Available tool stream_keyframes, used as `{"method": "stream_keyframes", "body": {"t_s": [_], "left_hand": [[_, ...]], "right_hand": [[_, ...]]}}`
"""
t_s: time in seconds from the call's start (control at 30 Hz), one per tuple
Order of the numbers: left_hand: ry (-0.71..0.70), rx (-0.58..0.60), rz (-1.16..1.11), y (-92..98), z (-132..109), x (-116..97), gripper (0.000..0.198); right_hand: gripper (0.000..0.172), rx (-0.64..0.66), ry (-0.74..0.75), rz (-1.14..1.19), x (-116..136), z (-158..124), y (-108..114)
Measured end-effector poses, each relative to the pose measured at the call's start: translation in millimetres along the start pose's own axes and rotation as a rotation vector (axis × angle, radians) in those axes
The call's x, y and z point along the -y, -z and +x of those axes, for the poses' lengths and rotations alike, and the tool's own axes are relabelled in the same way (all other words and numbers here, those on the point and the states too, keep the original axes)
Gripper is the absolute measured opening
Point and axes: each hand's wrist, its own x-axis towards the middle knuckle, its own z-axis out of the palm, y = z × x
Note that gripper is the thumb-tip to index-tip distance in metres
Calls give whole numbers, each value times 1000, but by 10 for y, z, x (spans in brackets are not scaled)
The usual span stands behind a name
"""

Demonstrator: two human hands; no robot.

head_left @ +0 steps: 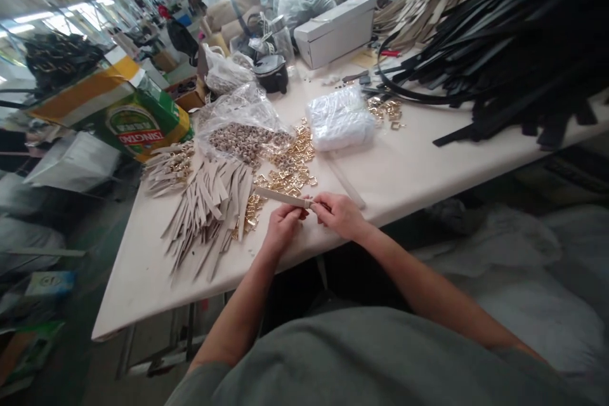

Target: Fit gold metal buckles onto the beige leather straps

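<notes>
Near the table's front edge, both hands meet on one beige strap (280, 196). My left hand (284, 223) is closed round it from below, and the strap's long end points left toward the pile. At the strap's other end, my right hand (340, 214) pinches it; a small loop seems to sit around the strap there, its detail too small to tell. Just left of the hands lie gold buckles (290, 177) in a loose heap. Beyond them is a pile of beige straps (207, 203), with small beige loops (242, 139) spilling from a clear plastic bag (247, 104).
A packet of white material (340, 117) and a clear ruler-like strip (345, 181) lie ahead. Black straps (499, 44) hang over the right side of the table (409, 171). A white box (335, 32) stands at the back, a green carton (137, 114) at the left.
</notes>
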Motion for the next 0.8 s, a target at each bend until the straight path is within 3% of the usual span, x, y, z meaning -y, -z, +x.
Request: {"method": "stream_keyframes", "body": {"t_s": [0.17,0.33,0.47,0.6,0.8], "left_hand": [[82,65,-43,90,49,14,34],[69,73,-63,75,82,-21,32],[26,44,-67,31,58,-17,24],[29,29,-159,-29,11,15,33],[27,-54,-111,-131,-8,-44,29]], "right_hand": [[19,72,24,80,-9,-13,46],[17,113,33,36,1,-13,75],[18,78,20,-1,-3,-7,60],[23,14,-3,-32,-15,-1,46],[29,50,43,-132,-76,-9,74]]}}
